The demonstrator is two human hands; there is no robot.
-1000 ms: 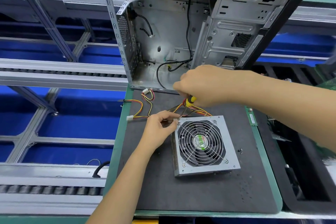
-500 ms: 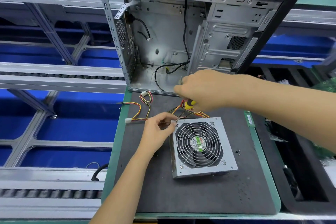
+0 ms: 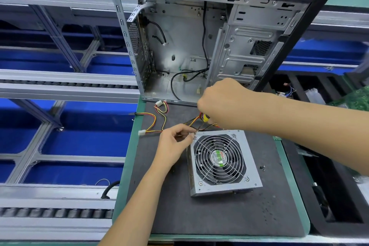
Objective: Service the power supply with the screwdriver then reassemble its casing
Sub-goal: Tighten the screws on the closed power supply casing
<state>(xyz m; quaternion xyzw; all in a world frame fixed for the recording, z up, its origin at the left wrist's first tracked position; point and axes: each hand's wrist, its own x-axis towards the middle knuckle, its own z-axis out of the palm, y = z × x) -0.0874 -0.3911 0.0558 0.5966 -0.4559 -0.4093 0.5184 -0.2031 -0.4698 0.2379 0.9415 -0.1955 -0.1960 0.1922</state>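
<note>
Sitting fan-side up on the dark mat (image 3: 219, 215), right of centre: the power supply (image 3: 221, 163), its wire grille facing the camera

Reaching in from the right and hovering over the unit's far left corner: the right hand (image 3: 221, 99), fingers curled down around the screwdriver (image 3: 204, 118), only a stub of yellow and black handle peeking out beneath the fist, thin shaft slanting down toward the corner screw (image 3: 194, 138)

Coming up from the near edge and meeting that same corner: the left hand (image 3: 174, 142), fingertips pinched close at the shaft's tip right beside the screw, touching the casing's left edge; whether pinching the tip or the screw, cannot tell

Trailing out from the unit's far side toward the mat's far left corner: the cable bundle (image 3: 159, 119) in red, yellow and black, looping past white connectors, one hanging over the left edge

Standing at the far edge, open side facing forward: the computer case (image 3: 209, 36), bare metal inside, black leads drooping to its floor

Lying loose near the mat's right edge, just off the unit's right side: a pair of small dark screws (image 3: 262, 168)
</note>
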